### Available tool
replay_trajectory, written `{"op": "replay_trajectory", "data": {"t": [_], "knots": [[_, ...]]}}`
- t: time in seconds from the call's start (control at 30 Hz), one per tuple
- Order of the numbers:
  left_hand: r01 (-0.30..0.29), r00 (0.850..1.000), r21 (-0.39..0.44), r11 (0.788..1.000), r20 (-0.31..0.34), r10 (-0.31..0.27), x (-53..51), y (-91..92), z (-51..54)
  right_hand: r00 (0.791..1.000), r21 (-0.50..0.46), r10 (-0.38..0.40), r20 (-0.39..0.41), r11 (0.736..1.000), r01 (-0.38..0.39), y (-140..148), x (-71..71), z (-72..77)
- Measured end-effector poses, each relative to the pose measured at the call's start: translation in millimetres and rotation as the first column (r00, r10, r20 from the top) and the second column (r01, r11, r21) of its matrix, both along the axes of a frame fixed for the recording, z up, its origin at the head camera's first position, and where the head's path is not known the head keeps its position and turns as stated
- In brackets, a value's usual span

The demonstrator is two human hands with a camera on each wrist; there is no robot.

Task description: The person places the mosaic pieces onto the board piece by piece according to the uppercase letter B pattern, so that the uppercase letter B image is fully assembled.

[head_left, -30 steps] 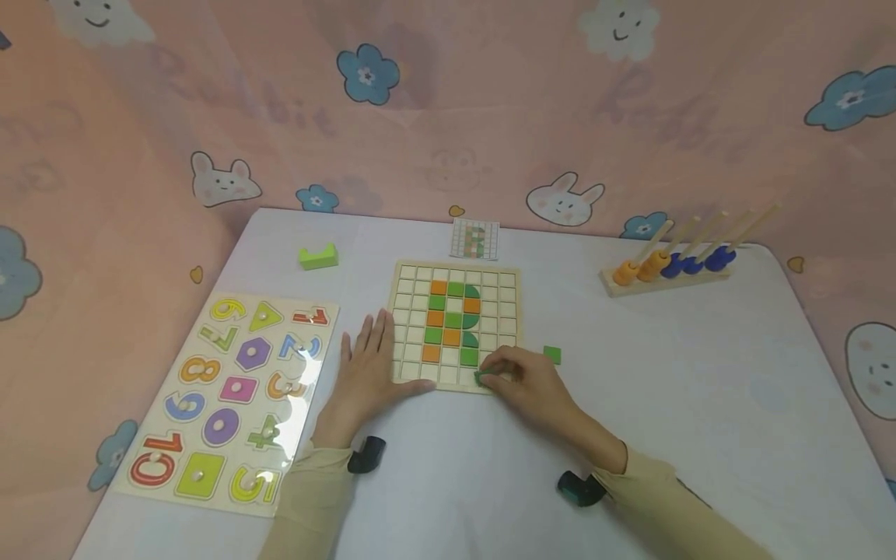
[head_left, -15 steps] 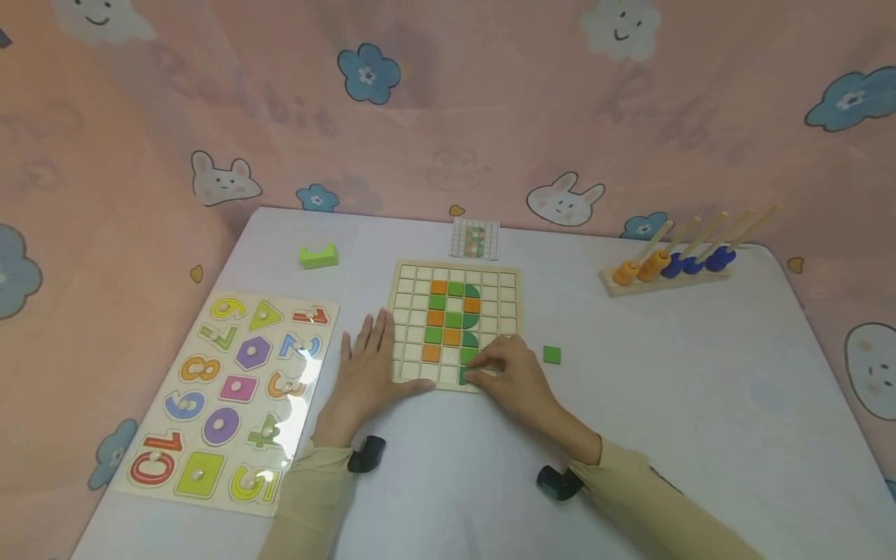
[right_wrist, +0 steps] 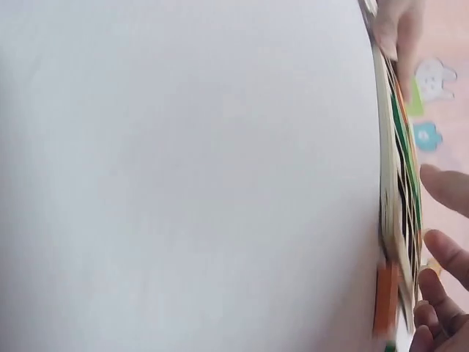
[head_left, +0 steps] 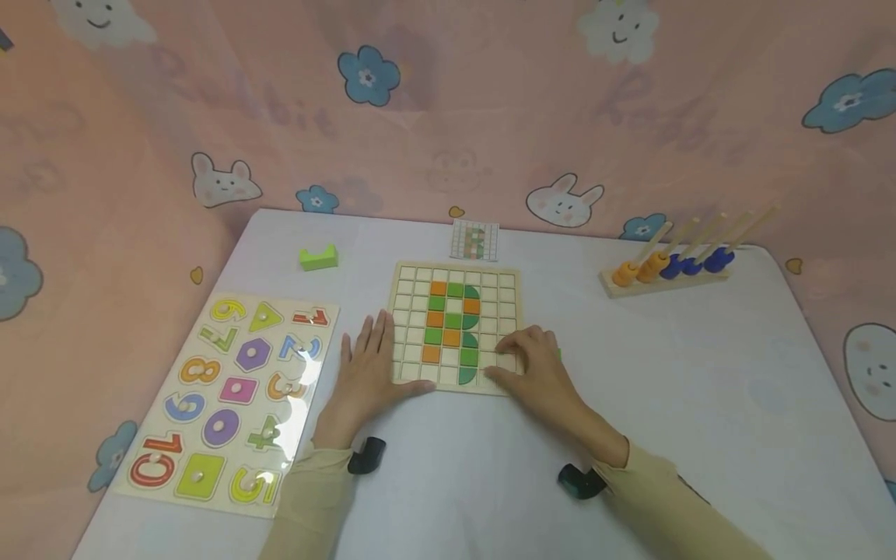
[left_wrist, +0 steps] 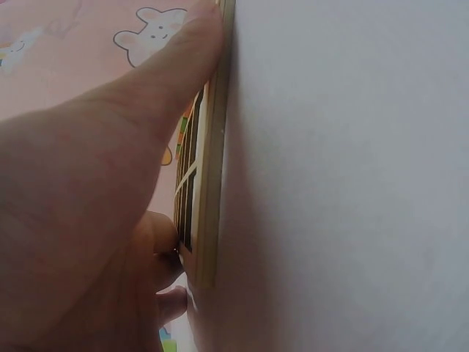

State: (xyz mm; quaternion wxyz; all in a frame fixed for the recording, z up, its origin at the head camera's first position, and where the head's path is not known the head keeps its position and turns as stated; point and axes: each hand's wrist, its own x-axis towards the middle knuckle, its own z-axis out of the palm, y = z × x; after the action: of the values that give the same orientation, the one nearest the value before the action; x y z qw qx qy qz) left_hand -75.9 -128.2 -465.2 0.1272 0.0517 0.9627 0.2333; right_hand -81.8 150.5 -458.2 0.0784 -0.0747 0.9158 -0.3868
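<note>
In the head view a wooden grid board (head_left: 500,292) lies flat, with orange, light green and dark green tiles set in its middle columns. A dark green quarter-round tile (head_left: 467,376) sits in the bottom row. My left hand (head_left: 366,368) rests at the board's left side, fingers straight, thumb along the near edge. My right hand (head_left: 539,376) hovers over the board's right side, thumb and forefinger apart with nothing between them. It mostly hides a green square tile (head_left: 559,355). In the right wrist view an orange piece (right_wrist: 385,299) shows beside the board.
A small pattern card (head_left: 474,239) lies behind the board. Left of it are a light green notched block (head_left: 318,257) and a number-and-shape puzzle board (head_left: 203,323). A bead stacker with upright pegs (head_left: 668,280) stands at the back right.
My right hand first moved left with the dark green quarter-round tile and put it in the bottom row. It has since let go and drawn back right. The left hand stayed put.
</note>
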Motion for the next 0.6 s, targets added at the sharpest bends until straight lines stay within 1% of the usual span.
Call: {"op": "replay_trajectory", "data": {"t": [0.13, 0.27, 0.33, 0.47, 0.6], "knots": [[-0.001, 1.000, 0.003, 1.000, -0.007, 0.001, -0.3, -0.1, -1.7, 0.999, 0.062, 0.031, -0.007, 0.998, -0.030, 28.3, -2.2, -1.4], [0.001, 1.000, 0.005, 1.000, 0.000, -0.001, -0.5, 0.3, -1.4, 0.996, 0.142, 0.081, 0.033, 0.986, -0.085, 52.1, -1.7, -0.6], [0.001, 1.000, 0.006, 1.000, 0.003, -0.001, -0.5, 0.4, -1.1, 0.993, 0.170, 0.117, 0.027, 0.978, -0.120, 60.3, -0.9, 0.8], [0.001, 1.000, -0.004, 1.000, -0.001, -0.001, -0.4, 0.2, -0.5, 0.984, 0.168, 0.178, -0.021, 0.971, -0.172, 69.1, 0.9, 2.9], [0.002, 1.000, -0.006, 1.000, -0.001, -0.002, -0.5, -0.1, -0.6, 0.978, 0.131, 0.201, -0.061, 0.973, -0.192, 71.7, 1.7, 2.9]]}}
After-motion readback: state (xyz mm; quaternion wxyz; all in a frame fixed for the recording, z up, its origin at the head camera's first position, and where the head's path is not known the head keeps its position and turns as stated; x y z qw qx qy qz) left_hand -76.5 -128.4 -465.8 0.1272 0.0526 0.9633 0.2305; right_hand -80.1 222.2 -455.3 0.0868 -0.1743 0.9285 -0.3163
